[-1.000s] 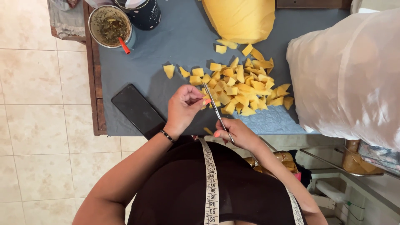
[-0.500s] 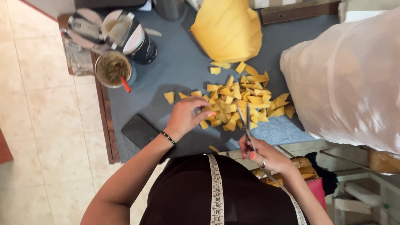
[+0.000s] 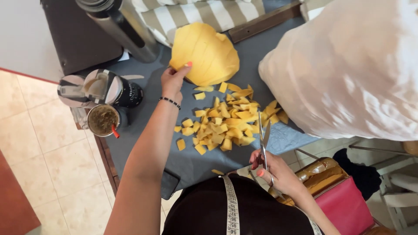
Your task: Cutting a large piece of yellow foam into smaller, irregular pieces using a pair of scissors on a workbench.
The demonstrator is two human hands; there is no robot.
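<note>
My left hand [image 3: 173, 80] is stretched forward, its fingers closed on the near left edge of a folded piece of yellow fabric [image 3: 207, 54] at the back of the grey table [image 3: 143, 130]. Scissors [image 3: 263, 138] are gripped in my right hand [image 3: 273, 167] near the table's front edge, blades slightly apart and pointing away from me. Several small yellow fabric squares [image 3: 224, 122] lie in a loose pile between the two hands. A measuring tape [image 3: 231, 204] hangs around my neck.
A big white plastic bag [image 3: 348, 69] fills the right side. At the left stand a cup with a red spoon [image 3: 103, 120], dark jars [image 3: 104, 87] and a metal flask [image 3: 119, 26]. Striped cloth [image 3: 196, 13] lies behind. A dark phone [image 3: 170, 183] sits near the front edge. A pink bag [image 3: 344, 204] is on the floor.
My left hand left the pile of squares and reached forward to the folded yellow fabric. The view shifted toward the back of the table. The right hand still holds the scissors.
</note>
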